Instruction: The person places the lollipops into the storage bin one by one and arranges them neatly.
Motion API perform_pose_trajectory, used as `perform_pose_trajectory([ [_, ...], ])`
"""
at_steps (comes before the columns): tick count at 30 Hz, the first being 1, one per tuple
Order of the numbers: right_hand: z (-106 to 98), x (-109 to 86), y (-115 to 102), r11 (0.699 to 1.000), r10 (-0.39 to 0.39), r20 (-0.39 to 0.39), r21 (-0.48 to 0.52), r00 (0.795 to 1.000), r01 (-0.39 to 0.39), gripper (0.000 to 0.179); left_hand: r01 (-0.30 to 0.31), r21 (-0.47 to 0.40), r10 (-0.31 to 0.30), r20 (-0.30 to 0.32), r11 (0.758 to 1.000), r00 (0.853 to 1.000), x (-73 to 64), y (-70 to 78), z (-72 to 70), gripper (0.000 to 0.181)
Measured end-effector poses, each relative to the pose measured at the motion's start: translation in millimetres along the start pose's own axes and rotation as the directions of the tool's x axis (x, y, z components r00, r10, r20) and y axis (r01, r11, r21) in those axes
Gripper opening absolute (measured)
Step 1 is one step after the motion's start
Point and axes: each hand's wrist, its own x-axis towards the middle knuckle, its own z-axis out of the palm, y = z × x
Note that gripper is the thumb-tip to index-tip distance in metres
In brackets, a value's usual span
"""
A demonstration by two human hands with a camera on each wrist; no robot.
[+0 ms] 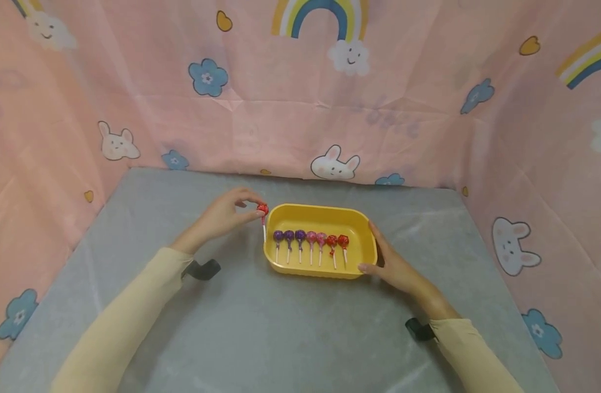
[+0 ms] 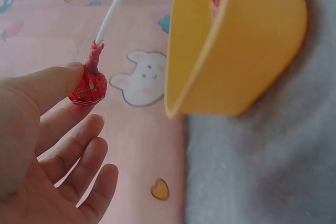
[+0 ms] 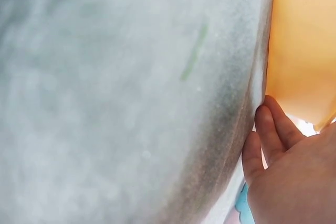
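Observation:
Between thumb and index finger, my left hand [image 1: 226,215] pinches a red-wrapped lollipop [image 2: 89,87] by its head. In the head view its white stick points down, just beside the left end of a yellow plastic tub [image 1: 320,212]. Inside the tub lies a row of lollipops: three purple ones [image 1: 289,234], two pink ones [image 1: 311,237] and two red ones [image 1: 343,240], heads away from me. My right hand [image 1: 396,267] holds the tub's right end, thumb at the near corner and fingers along the side. In the right wrist view, fingertips [image 3: 265,114] touch its wall.
The tub stands on a grey cloth-covered table [image 1: 280,327]. Behind and at both sides hangs a pink curtain [image 1: 261,131] printed with rabbits, flowers and rainbows. Dark straps [image 1: 202,269] are on both wrists.

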Motion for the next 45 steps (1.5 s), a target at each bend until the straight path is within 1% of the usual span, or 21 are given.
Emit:
perform_pose_trajectory([
  [5, 0, -1.0, 0, 1.000, -0.010, -0.004, -0.006, 1.000, 0.010, 0.109, -0.055, -0.002, 0.055, 0.012, 0.998, 0.998, 9.4, 12.7, 1.8, 0.029],
  [10, 1, -1.3, 2, 1.000, -0.012, -0.002, -0.001, 1.000, 0.012, 0.109, -0.107, -0.019, 0.107, 0.029, 0.994, 0.994, 20.5, 25.8, 4.8, 0.028],
  [14, 0, 0.5, 5, 1.000, -0.014, -0.006, -0.001, 1.000, 0.014, 0.108, -0.130, -0.028, 0.131, 0.041, 0.991, 0.991, 31.8, 36.4, 8.5, 0.026],
  [21, 0, -1.4, 3, 1.000, -0.023, -0.009, -0.014, 1.000, 0.023, 0.109, -0.143, -0.058, 0.147, 0.075, 0.988, 0.986, 48.9, 52.9, 16.6, 0.025],
  [28, -1, -0.6, 3, 1.000, -0.012, -0.009, -0.017, 1.000, 0.012, 0.109, -0.182, -0.109, 0.194, 0.106, 0.977, 0.975, 65.9, 65.9, 25.7, 0.023],
  [33, -1, 0.6, 4, 1.000, -0.004, -0.012, -0.022, 1.000, 0.004, 0.109, -0.201, -0.140, 0.219, 0.130, 0.970, 0.967, 77.5, 75.5, 36.6, 0.024],
  [37, -1, 1.2, 4, 1.000, 0.001, -0.005, -0.021, 1.000, -0.001, 0.109, -0.204, -0.172, 0.230, 0.143, 0.964, 0.963, 86.6, 79.6, 48.4, 0.025],
  [43, -2, 1.1, 5, 1.000, -0.012, 0.004, -0.012, 1.000, 0.012, 0.108, -0.235, -0.179, 0.265, 0.172, 0.955, 0.949, 98.1, 86.2, 65.4, 0.025],
  [45, -2, 1.0, 5, 1.000, -0.018, 0.005, -0.011, 1.000, 0.018, 0.108, -0.225, -0.178, 0.258, 0.190, 0.958, 0.947, 100.9, 88.4, 70.9, 0.025],
])
